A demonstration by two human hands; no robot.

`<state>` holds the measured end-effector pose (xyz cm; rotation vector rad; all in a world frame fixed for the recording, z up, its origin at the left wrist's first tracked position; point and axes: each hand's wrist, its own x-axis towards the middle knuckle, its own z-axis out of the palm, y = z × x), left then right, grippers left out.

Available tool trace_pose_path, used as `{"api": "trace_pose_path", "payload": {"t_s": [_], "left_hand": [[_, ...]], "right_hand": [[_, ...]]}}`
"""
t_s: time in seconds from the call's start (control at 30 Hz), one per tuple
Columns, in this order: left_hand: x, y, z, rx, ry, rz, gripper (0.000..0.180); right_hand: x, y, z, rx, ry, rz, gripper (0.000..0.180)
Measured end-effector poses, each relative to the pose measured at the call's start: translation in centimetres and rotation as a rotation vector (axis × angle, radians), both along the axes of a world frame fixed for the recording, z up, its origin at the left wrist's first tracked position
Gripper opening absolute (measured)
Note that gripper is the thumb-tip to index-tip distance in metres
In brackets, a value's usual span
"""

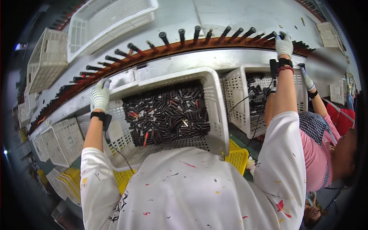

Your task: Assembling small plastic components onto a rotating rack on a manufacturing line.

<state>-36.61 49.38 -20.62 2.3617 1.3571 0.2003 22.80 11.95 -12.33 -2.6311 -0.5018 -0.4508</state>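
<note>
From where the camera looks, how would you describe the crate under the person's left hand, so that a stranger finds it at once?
Find the long curved rail carrying a row of dark pegs. Just below its middle sits a white slatted plastic crate, tilted toward the person, with the gloved left hand on its far left corner. Unlike the neighbouring white crate on the right, it holds a dense heap of short black tubes with a few red ones.
</note>
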Motion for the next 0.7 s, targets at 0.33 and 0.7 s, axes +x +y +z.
{"api": "trace_pose_path", "payload": {"t_s": [0.33, 0.7], "left_hand": [[0.8, 1.1, -0.5, 0.145, 0.018, -0.035, 0.042], [-0.5, 0.6, 0.1, 0.001, -0.629, -0.146, 0.016]], "right_hand": [[-27.1, 4.5, 5.6, 0.225, 0.636, 0.68, 0.033], [-39.8, 1.8, -8.1, -0.383, 0.844, 0.726, 0.031]]}}
